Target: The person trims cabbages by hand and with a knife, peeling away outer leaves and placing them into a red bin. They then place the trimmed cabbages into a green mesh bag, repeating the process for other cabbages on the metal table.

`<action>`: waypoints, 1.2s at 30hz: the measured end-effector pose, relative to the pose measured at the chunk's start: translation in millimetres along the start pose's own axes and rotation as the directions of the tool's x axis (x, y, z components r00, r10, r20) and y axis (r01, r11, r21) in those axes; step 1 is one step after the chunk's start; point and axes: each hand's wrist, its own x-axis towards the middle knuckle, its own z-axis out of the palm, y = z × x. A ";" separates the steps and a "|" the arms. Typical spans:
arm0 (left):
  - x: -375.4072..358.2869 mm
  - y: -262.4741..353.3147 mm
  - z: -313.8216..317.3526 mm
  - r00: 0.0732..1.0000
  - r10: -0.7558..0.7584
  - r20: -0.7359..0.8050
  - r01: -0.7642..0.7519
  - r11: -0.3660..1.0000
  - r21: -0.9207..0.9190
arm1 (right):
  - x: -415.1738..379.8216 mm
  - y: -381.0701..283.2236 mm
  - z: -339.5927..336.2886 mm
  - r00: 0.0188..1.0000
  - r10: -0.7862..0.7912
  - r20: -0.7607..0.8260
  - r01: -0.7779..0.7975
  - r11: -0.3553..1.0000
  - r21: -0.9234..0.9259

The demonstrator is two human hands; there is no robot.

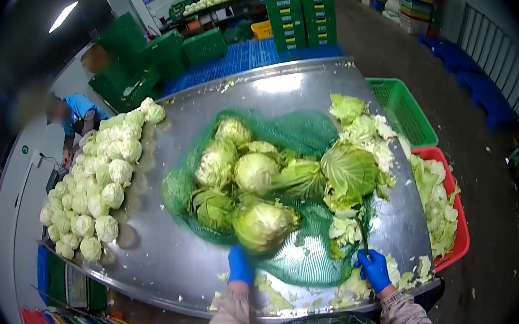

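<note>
On the metal table, a green mesh net [314, 130] lies spread under several untrimmed cabbages. My left hand [240, 265], in a blue glove, is at the lower edge of the nearest large cabbage [264, 224]; its fingers are partly hidden and blurred. My right hand [374, 270], also gloved in blue, is closed around the handle of a knife [364, 235], whose blade points up and away. Cut leaves and scraps [346, 229] lie about the knife. A big leafy cabbage [349, 172] rests beyond it, at the right of the net.
Trimmed cabbages [104, 176] are piled along the table's left side. A red basket of leaves [463, 239] and a green basket [427, 127] stand off the right edge. Another person [83, 110] is beyond the left edge. Green crates [289, 12] are stacked behind.
</note>
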 end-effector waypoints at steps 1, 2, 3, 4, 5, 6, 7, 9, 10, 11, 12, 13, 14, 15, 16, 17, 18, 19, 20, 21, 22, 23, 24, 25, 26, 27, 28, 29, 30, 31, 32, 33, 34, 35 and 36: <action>4.7 15.3 15.1 0.998 -0.057 -0.023 0.053 0.991 -0.124 | 1.0 -0.5 0.5 1.000 -0.028 -0.003 0.028 1.000 0.006; 9.3 16.7 22.7 0.998 -0.058 0.011 0.059 0.984 -0.167 | 2.1 0.6 0.4 1.000 -0.024 -0.009 0.024 1.000 0.009; 18.4 18.1 35.0 0.997 -0.046 0.054 0.056 0.977 -0.207 | 7.8 1.9 1.1 1.000 -0.014 -0.012 0.014 1.000 -0.008; 47.4 -4.1 31.2 1.000 -0.018 0.005 0.019 0.965 -0.263 | 17.0 3.9 1.9 1.000 -0.010 -0.019 0.010 1.000 -0.018; 58.4 -1.8 43.1 0.994 -0.101 -0.029 0.086 0.944 -0.319 | 27.5 3.9 0.7 0.999 -0.007 -0.031 0.006 1.000 -0.029; 73.9 -8.9 44.2 0.998 0.015 -0.054 -0.022 0.993 -0.119 | 40.8 2.3 -3.1 0.997 -0.059 -0.051 0.052 0.990 -0.133; 88.4 -19.7 43.6 0.990 0.132 -0.057 -0.128 0.989 0.081 | 56.6 4.1 -5.1 0.967 -0.214 -0.139 0.186 0.964 -0.192; 107.0 -11.0 44.4 0.990 -0.031 0.138 0.039 0.997 -0.060 | 83.2 5.8 -12.3 0.819 -0.504 -0.273 0.402 0.845 -0.354; 94.0 16.2 65.2 0.987 -0.142 0.077 0.153 0.974 -0.169 | 79.7 -10.8 -11.9 0.764 -0.559 -0.322 0.473 0.825 -0.310; 103.9 14.4 69.0 0.995 -0.071 0.066 0.080 0.986 -0.148 | 55.5 -34.8 -4.2 0.860 -0.440 -0.261 0.422 0.898 -0.123; 118.5 9.1 67.7 0.999 0.001 0.055 0.006 0.993 -0.121 | 28.4 -55.1 5.0 0.933 -0.319 -0.167 0.334 0.940 0.066; 127.1 6.8 67.1 0.997 0.068 0.045 -0.064 0.994 -0.089 | 10.4 -52.2 12.1 0.973 -0.227 0.035 0.221 0.966 0.135; 126.8 14.1 81.6 0.995 0.003 0.100 0.034 0.931 -0.364 | -2.4 -31.2 23.1 0.963 -0.219 0.159 0.210 0.975 0.076; 129.8 18.7 79.6 0.990 0.092 0.103 -0.091 0.996 -0.017 | -12.1 -4.4 28.1 0.956 -0.064 0.287 0.067 0.998 -0.002; 134.1 24.1 69.6 0.976 0.174 0.133 -0.209 0.922 0.326 | -29.2 -6.2 30.3 0.893 -0.023 0.450 -0.022 0.995 0.095; 128.8 27.9 66.3 0.955 0.233 0.183 -0.296 0.724 0.623 | -34.6 2.4 24.9 0.898 0.029 0.440 -0.027 1.000 -0.010; 121.3 24.0 66.6 0.977 0.204 0.061 -0.213 0.919 0.333 | -26.7 31.2 13.0 0.929 -0.040 0.367 0.014 0.997 0.073; 109.2 23.1 69.3 0.990 0.133 -0.053 -0.133 0.991 -0.011 | -3.8 57.9 -9.1 0.952 -0.101 0.289 0.060 0.987 0.149; 119.0 14.6 36.5 0.978 0.207 0.008 -0.200 0.934 0.294 | 23.3 83.3 -39.2 0.969 -0.187 0.160 0.179 0.982 0.064; 97.9 31.9 21.0 0.889 0.383 0.249 -0.434 0.534 0.726 | 42.4 79.9 -61.2 0.977 -0.205 -0.063 0.212 0.969 0.127; 60.2 71.5 31.6 0.999 0.050 0.000 -0.028 0.556 0.831 | 54.8 63.2 -90.3 0.920 -0.365 -0.145 0.319 0.909 -0.269; 21.3 113.6 49.1 0.982 0.143 0.124 -0.133 0.055 0.990 | 80.4 77.7 -129.3 0.937 -0.259 -0.233 0.232 0.963 -0.139; -1.8 142.6 56.7 0.957 0.163 0.241 -0.207 -0.200 0.958 | 66.3 19.6 -120.9 0.762 -0.527 -0.376 0.468 0.850 -0.242; -6.3 158.9 56.2 0.935 0.253 0.249 -0.141 -0.379 0.915 | 45.0 -27.7 -111.0 0.811 -0.369 -0.454 0.373 0.924 -0.086; -10.6 175.7 64.9 0.903 0.348 0.253 -0.142 -0.314 0.939 | 33.3 -43.9 -99.0 0.838 -0.355 -0.415 0.351 0.932 -0.088; -7.9 191.5 77.3 0.858 0.448 0.254 -0.156 -0.243 0.957 | 29.8 -56.5 -85.1 0.858 -0.349 -0.378 0.339 0.936 -0.094; 6.3 194.0 90.1 0.760 0.566 0.319 -0.327 -0.092 0.941 | 31.8 -57.1 -59.2 0.856 -0.450 -0.254 0.442 0.892 -0.092; 20.5 193.4 108.6 0.643 0.682 0.348 -0.504 0.035 0.863 | 29.2 -58.7 -28.0 0.829 -0.545 -0.128 0.539 0.838 -0.082; 31.3 193.0 128.7 0.744 0.602 0.289 -0.493 0.203 0.846 | 23.2 -63.6 0.6 0.880 -0.473 -0.036 0.473 0.881 -0.022; 42.2 187.8 144.1 0.767 0.555 0.322 -0.493 0.190 0.849 | 14.4 -71.3 26.0 0.917 -0.394 0.064 0.393 0.919 0.026; 56.9 173.3 149.3 0.805 0.485 0.341 -0.412 0.046 0.910 | 5.1 -79.4 42.7 0.934 -0.326 0.146 0.320 0.945 0.062; 64.8 158.8 154.2 0.844 0.413 0.341 -0.328 -0.105 0.939 | -1.9 -85.2 49.8 0.939 -0.256 0.230 0.242 0.966 0.088; 56.9 147.6 160.9 0.845 0.425 0.325 -0.353 -0.014 0.936 | -5.1 -84.7 50.1 0.937 -0.239 0.253 0.233 0.971 0.057; 45.1 135.3 165.9 0.846 0.433 0.312 -0.377 0.071 0.924 | -6.5 -81.3 52.1 0.936 -0.221 0.274 0.221 0.975 0.032; 23.5 124.6 170.3 0.747 0.490 0.450 -0.469 -0.091 0.878 | -4.3 -73.5 49.6 0.944 -0.201 0.263 0.181 0.979 0.097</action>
